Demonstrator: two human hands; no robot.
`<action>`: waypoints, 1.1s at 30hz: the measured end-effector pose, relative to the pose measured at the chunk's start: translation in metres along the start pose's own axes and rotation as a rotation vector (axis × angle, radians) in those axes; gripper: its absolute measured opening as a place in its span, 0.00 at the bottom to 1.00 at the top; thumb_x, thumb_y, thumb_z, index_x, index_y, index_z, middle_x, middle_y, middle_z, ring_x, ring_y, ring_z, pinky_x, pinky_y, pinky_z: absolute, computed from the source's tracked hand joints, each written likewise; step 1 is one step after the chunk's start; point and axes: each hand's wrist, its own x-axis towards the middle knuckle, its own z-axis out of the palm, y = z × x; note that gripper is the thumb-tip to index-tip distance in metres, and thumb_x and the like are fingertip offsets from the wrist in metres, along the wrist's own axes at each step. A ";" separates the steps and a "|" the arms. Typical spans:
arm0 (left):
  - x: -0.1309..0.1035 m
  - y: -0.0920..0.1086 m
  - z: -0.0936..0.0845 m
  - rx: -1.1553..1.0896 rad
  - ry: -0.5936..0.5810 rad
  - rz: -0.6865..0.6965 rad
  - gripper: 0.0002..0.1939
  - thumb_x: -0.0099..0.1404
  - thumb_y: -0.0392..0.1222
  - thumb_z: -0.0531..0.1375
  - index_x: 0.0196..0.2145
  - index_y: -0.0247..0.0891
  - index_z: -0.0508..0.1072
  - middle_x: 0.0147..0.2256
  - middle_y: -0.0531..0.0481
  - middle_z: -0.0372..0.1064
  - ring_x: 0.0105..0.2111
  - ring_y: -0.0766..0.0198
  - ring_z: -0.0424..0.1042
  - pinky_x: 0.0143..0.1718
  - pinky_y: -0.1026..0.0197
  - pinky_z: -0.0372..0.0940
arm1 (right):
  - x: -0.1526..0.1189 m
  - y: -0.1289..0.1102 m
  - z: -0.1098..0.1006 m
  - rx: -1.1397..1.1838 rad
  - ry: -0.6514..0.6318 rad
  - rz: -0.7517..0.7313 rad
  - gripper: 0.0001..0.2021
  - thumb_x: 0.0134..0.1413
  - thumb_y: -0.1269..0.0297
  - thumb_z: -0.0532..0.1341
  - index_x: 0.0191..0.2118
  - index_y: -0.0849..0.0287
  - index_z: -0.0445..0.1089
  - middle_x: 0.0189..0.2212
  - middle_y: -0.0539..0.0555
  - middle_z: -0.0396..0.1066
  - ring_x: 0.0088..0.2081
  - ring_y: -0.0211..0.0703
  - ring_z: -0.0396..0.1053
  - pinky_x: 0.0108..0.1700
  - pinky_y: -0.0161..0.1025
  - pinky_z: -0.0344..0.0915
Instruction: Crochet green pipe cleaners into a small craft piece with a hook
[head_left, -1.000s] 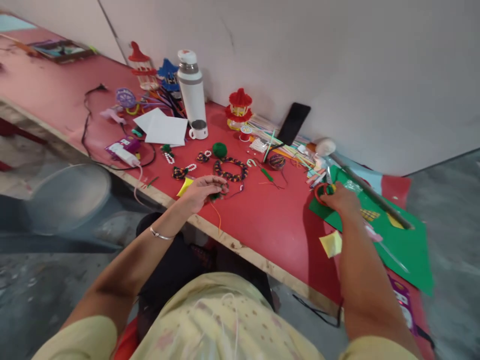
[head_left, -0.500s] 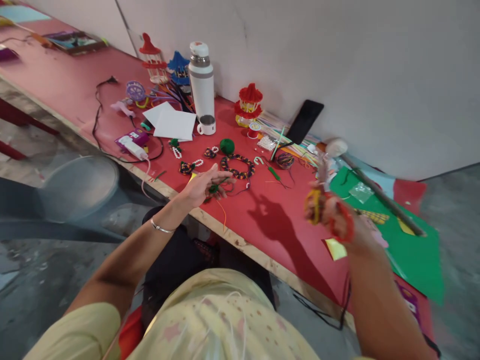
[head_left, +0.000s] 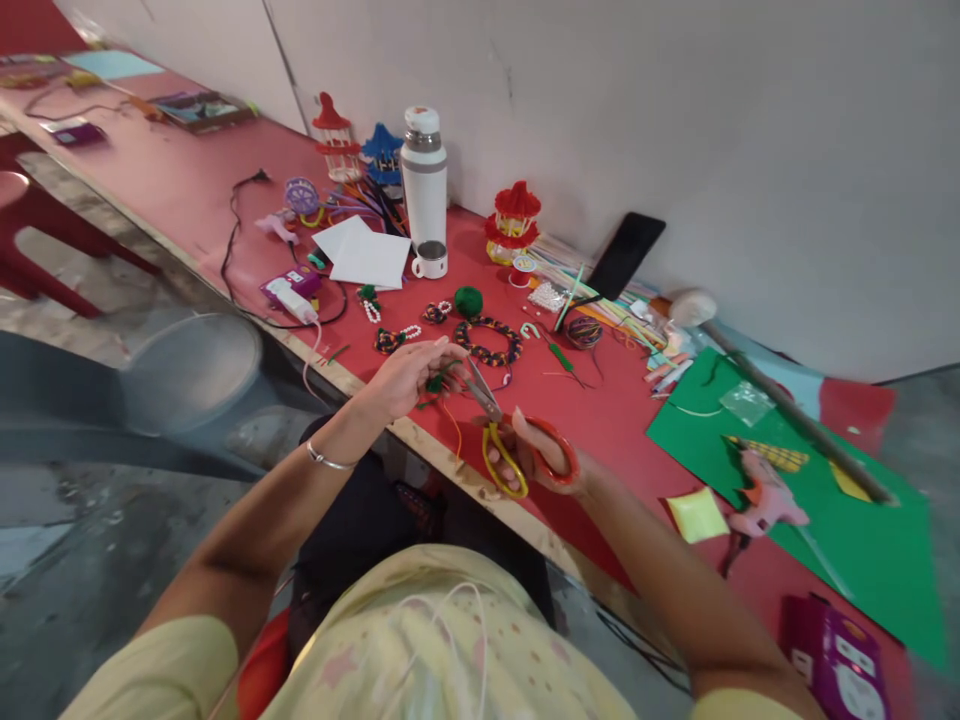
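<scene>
Near the table's front edge my left hand (head_left: 416,378) is closed around a small green yarn piece (head_left: 437,382), partly hidden by the fingers. An orange strand hangs below it. My right hand (head_left: 534,450) has its fingers in the handles of scissors, one handle yellow and one red. The scissor blades (head_left: 482,388) are slightly parted and point at the fingertips of my left hand. Just behind lies a braided dark multicoloured ring (head_left: 487,342), with a green ball (head_left: 469,301) beside it.
A white bottle (head_left: 425,190), a phone (head_left: 627,255) and a red lantern model (head_left: 514,220) stand toward the wall. On the right are a green sheet (head_left: 862,550), a pink glue gun (head_left: 765,500) and a long stick (head_left: 802,410). A grey stool (head_left: 191,370) is at the left.
My right hand has come left with the scissors, from beside the green sheet to my left hand. The view has shifted, showing more of the table's right end.
</scene>
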 end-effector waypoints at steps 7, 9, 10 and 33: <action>0.000 0.005 0.007 -0.002 0.026 -0.072 0.28 0.65 0.43 0.71 0.61 0.33 0.75 0.28 0.46 0.80 0.22 0.61 0.77 0.23 0.64 0.69 | 0.011 -0.003 -0.001 -0.024 0.009 -0.068 0.36 0.57 0.30 0.63 0.57 0.55 0.69 0.31 0.48 0.70 0.23 0.35 0.67 0.22 0.34 0.65; 0.002 0.006 0.005 -0.012 -0.001 -0.121 0.21 0.65 0.44 0.70 0.52 0.31 0.79 0.25 0.47 0.77 0.21 0.62 0.75 0.22 0.64 0.68 | 0.012 -0.005 -0.001 -0.045 0.014 -0.073 0.35 0.57 0.30 0.64 0.56 0.55 0.70 0.32 0.48 0.70 0.23 0.35 0.67 0.22 0.34 0.65; 0.004 0.005 0.004 -0.012 -0.012 -0.146 0.16 0.65 0.45 0.70 0.46 0.31 0.80 0.24 0.46 0.76 0.20 0.62 0.75 0.21 0.64 0.68 | 0.012 -0.006 -0.001 -0.053 0.016 -0.079 0.35 0.56 0.30 0.64 0.55 0.56 0.70 0.32 0.48 0.69 0.23 0.34 0.66 0.22 0.34 0.65; 0.010 -0.008 -0.001 0.145 -0.186 -0.131 0.23 0.60 0.57 0.74 0.27 0.32 0.79 0.23 0.42 0.76 0.20 0.64 0.74 0.21 0.64 0.66 | 0.013 -0.003 -0.004 -0.054 0.016 -0.065 0.32 0.56 0.29 0.63 0.45 0.57 0.73 0.32 0.49 0.69 0.24 0.34 0.65 0.22 0.35 0.64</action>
